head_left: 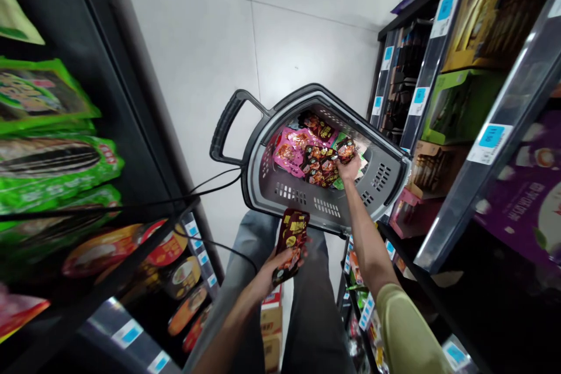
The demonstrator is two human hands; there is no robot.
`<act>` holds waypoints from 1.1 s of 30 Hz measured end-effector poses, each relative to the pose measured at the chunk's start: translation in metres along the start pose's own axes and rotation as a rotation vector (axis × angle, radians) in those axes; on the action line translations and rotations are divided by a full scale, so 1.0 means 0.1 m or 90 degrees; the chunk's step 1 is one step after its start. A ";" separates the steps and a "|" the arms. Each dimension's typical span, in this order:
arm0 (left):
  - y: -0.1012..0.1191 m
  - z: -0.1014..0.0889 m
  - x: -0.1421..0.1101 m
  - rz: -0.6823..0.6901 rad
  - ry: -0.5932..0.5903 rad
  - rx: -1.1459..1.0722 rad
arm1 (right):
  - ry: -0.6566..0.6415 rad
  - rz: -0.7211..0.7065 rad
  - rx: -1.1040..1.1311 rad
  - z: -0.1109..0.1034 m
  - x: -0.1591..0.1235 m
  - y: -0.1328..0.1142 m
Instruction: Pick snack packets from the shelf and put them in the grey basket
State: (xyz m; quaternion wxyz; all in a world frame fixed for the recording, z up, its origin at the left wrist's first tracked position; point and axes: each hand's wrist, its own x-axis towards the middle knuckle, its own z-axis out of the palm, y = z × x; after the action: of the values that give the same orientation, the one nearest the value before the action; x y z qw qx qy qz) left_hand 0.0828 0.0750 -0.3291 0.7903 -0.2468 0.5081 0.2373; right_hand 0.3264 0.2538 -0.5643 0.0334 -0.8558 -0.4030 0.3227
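My left hand (274,272) is closed round a dark red snack packet (291,239), held upright just in front of the grey shopping basket (307,196). My right hand (349,168) reaches into the basket, its fingers closed on a small dark snack packet (345,149). Inside the basket lie several more packets, a pink one (289,152) at the left and dark ones (319,165) in the middle. The basket stands on the tiled floor with its black handle (225,125) pointing left.
Shelves flank a narrow aisle: green bags (48,158) and round tubs (170,248) on the left, boxed goods (464,99) with blue price tags on the right. A black cable (210,181) runs across in front. A cardboard box (272,318) sits below by my legs.
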 end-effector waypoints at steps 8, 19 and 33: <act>0.07 0.03 0.08 0.020 0.002 0.049 | -0.008 -0.045 -0.277 0.11 0.36 0.17; 0.05 0.82 -0.41 0.110 0.138 0.002 | -0.043 -0.206 0.217 -1.19 -1.32 -0.31; 0.62 1.61 -2.58 0.103 -0.132 0.102 | -0.301 -0.669 0.091 -3.72 -3.36 -2.06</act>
State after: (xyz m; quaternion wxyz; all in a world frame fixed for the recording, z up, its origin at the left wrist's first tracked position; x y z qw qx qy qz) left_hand 0.0584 0.1921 -0.0428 0.8339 -0.1155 0.4595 0.2831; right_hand 0.2473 0.2286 -0.0288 0.1557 -0.4411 -0.7475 0.4716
